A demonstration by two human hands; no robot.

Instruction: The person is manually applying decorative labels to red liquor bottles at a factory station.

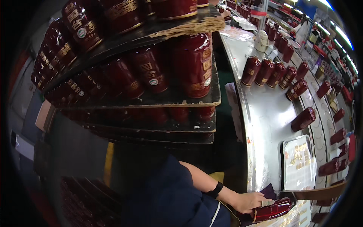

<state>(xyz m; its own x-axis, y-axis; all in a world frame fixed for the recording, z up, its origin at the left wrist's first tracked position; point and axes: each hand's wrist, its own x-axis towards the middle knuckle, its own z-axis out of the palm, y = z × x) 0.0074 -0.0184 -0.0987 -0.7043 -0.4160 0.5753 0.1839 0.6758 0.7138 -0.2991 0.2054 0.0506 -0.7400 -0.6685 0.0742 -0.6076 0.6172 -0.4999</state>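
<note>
My left hand (pixel 247 202), with pale covers on its fingertips, reaches in from the navy sleeve at the bottom, a black band round the wrist. Its fingers are closed on the near end of a glossy dark red bottle (pixel 274 210), which lies on its side at the table's near end. A dark purple cloth (pixel 268 191) bunches up just behind the bottle. Beside its far end runs a brown wood-like strip (pixel 321 192). Under and next to the bottle are sheets with gold markings (pixel 302 215). My right hand does not show.
A dark multi-tier rack (pixel 162 104) full of red bottles stands at the left, close to the metal table (pixel 261 125). Several red bottles (pixel 250 71) stand along the table. A white tray (pixel 298 166) holds gold-marked sheets. A conveyor (pixel 321 132) with bottles passes on the right.
</note>
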